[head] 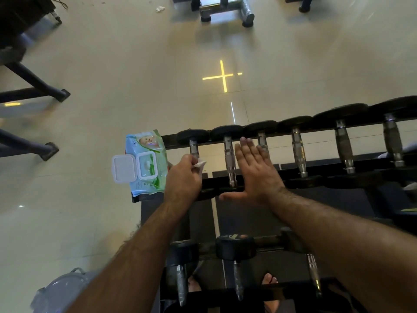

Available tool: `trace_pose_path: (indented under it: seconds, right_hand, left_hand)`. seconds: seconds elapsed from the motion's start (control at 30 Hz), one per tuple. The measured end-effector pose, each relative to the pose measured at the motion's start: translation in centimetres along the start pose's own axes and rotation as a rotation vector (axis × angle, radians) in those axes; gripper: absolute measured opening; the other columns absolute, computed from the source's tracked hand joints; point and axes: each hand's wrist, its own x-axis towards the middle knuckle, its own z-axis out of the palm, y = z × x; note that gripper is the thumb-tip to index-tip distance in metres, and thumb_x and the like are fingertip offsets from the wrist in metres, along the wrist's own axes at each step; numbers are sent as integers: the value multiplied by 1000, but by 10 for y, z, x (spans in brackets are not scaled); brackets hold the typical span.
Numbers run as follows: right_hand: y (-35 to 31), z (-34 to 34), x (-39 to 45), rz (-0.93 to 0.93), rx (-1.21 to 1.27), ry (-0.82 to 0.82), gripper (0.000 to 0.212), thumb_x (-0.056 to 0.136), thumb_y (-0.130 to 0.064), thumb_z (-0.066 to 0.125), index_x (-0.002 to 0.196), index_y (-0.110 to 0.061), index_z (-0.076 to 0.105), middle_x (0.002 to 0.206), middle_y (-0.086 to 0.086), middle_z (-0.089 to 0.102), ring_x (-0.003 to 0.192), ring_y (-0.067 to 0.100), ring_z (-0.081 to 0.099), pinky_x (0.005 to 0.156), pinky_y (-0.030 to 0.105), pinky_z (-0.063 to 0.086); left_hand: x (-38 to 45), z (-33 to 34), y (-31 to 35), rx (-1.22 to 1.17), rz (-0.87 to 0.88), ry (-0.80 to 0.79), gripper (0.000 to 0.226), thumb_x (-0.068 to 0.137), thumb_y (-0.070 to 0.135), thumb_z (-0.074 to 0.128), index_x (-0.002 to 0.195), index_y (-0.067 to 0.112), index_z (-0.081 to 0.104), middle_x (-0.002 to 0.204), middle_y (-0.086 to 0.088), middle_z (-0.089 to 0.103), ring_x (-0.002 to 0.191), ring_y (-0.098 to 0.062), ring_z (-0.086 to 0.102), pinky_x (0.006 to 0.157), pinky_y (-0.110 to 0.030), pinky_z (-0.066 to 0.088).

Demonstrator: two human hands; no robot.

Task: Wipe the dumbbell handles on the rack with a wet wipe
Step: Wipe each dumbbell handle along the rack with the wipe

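I see open gaps between the upper dumbbell handles (299,152); the wet wipe pack (146,161) (lid open) blocks the rack's (338,177) left end.

Both bare forearms reach up from the bottom of the frame toward its centre. The left hand (182,177) is curled, its fingers and thumb pinching something white at the fingertips (only a small part shows). Just to its right, the right hand (255,171) is spread flat, palm down, fingers straight and together, thumb stretched out leftward.
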Motion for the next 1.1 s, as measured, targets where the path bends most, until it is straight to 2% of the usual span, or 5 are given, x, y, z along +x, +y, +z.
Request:
trace_pose_path:
  seconds: [0.13, 0.4, 0.57, 0.73, 1.1]
  right_hand:
    - [64, -23, -14, 83, -40, -78, 158, 53, -116, 16, 161, -13, -35, 167, 8, -47, 157, 27, -39, 133, 48, -13]
    - [61, 2, -11, 13, 197, -199, 164, 61, -104, 61, 155, -21, -46, 156, 1, -60, 152, 28, -46, 127, 44, -19]
    - [56, -3, -1, 20, 299, -108, 170, 45, -117, 38, 153, -17, -48, 158, 2, -58, 152, 23, -47, 132, 45, -15]
    - [43, 0, 6, 100, 292, -99, 189, 32, -114, 56, 152, -12, -48, 159, 9, -57, 153, 30, -45, 134, 50, -9]
    - [45, 5, 2, 75, 284, -64, 184, 42, -108, 65, 157, -14, -42, 161, 5, -55, 154, 27, -43, 134, 47, -6]
  left_hand:
    - [0, 14, 16, -64, 44, 27, 30, 99, 14, 66, 129, 15, 68, 115, -4, 73, 103, -12, 67, 93, -33, 59]
    - [-8, 41, 63, -105, 63, 99, 23, 98, 7, 65, 121, 12, 71, 99, 9, 61, 81, 9, 53, 75, 6, 39]
    - [-6, 40, 71, -73, 19, 159, 21, 96, 8, 67, 115, 15, 72, 95, 10, 66, 78, 6, 58, 68, -4, 47]
    - [13, 50, 82, 2, 77, 244, 19, 95, 7, 64, 108, 17, 74, 91, 8, 69, 80, -2, 59, 71, -8, 42]
    - [44, 75, 62, 426, 508, -67, 25, 95, 11, 66, 118, 13, 73, 117, -6, 65, 102, -22, 62, 84, -34, 56]
